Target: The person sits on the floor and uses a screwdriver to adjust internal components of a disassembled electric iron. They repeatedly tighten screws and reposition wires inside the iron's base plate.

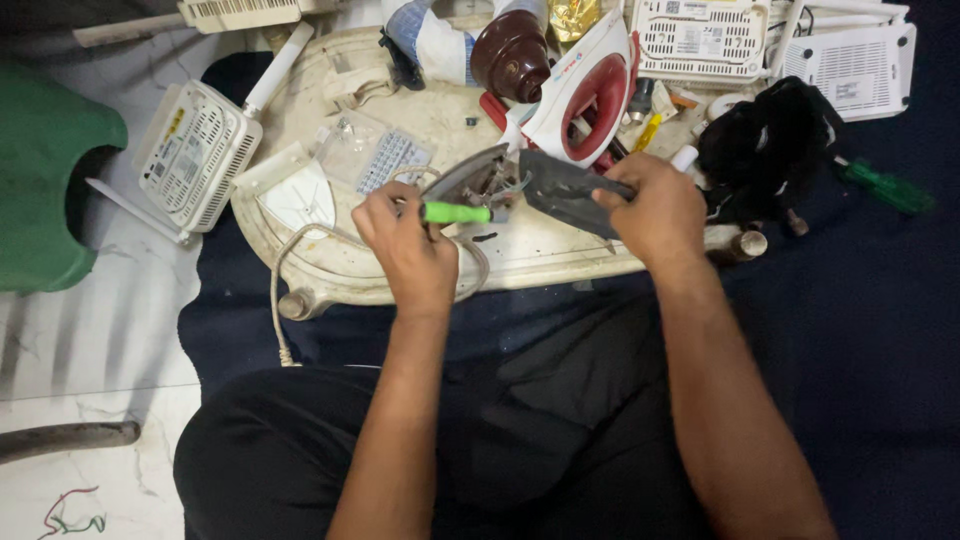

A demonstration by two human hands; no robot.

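Observation:
My left hand [405, 245] grips a screwdriver with a bright green handle [455, 212], its tip pointing right into the opened body of a clothes iron. My right hand [655, 210] holds the iron's dark grey soleplate part [560, 185], tilted up off the cream plastic board [560, 255]. The metal inner part with wires [480, 178] sits between my two hands. A white and red iron shell [585, 95] lies just behind, upside down.
A white router with antennas [195, 150] lies at the left, more white routers [700, 35] at the top right. A black cloth bundle [765, 150], a second green screwdriver [885, 187], a green stool [45, 180] and a white cord [280, 290] surround the board.

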